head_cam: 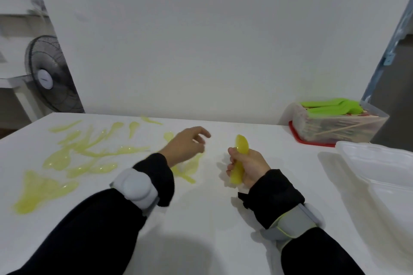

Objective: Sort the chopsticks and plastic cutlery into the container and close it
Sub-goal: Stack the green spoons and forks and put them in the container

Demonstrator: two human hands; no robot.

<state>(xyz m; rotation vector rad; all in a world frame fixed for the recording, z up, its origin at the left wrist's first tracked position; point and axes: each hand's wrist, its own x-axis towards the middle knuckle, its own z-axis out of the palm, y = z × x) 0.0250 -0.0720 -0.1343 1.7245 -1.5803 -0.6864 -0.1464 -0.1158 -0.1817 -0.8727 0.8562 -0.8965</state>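
Several translucent yellow plastic spoons [73, 154] lie scattered over the left half of the white table [201, 219]. My right hand [248, 167] grips a bunch of yellow spoons [240, 158], bowls pointing up. My left hand [187, 145] hovers with loosely spread fingers just above more yellow spoons [190, 168] near the table's middle, holding nothing. At the back right stands a clear container [335, 125] on a red lid [297, 138], holding green plastic cutlery [330, 106] and wooden chopsticks [348, 128].
A white foam or plastic lidded box [380, 174] sits at the right edge. A black standing fan [49, 76] stands beyond the table's far left corner. A white wall rises right behind the table.
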